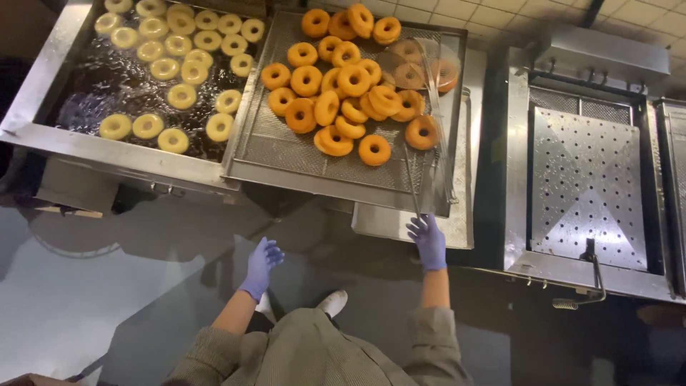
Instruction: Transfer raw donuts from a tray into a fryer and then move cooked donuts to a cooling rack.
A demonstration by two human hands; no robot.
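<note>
Two gloved hands work below a doughnut fryer, seen from above. At far left the fryer vat (pixel 43 78) holds pale doughnuts (pixel 166 68) floating in dark, glistening oil; these look soft and only part-cooked, so they would likely tear or dent under a pinch. Just right of the vat, touching its edge, sits the mesh draining tray (pixel 286 154), piled with golden-brown doughnuts (pixel 336 93). Those look firmer and light, but probably hot and greasy, best lifted from beneath or through the hole, not squeezed.

The left hand (pixel 261 264), in a purple glove, hangs free over the dark floor, well apart from the tray, fingers loosely curled and holding nothing. The right hand (pixel 429 239), gloved the same, is closed around the near end of a long wire tool (pixel 421 143) that reaches up over the tray's right part, its far end blurred among the doughnuts near a lone one at the tray's right side (pixel 421 132). The tool seems thin, stiff and light; being metal near oil, it may be slick, so a full grip at the very end, as here, suits it. Whether it carries a doughnut cannot be told.

Farther right stands a second steel fryer with a perforated plate (pixel 582 186) and a hooked handle (pixel 593 275).
</note>
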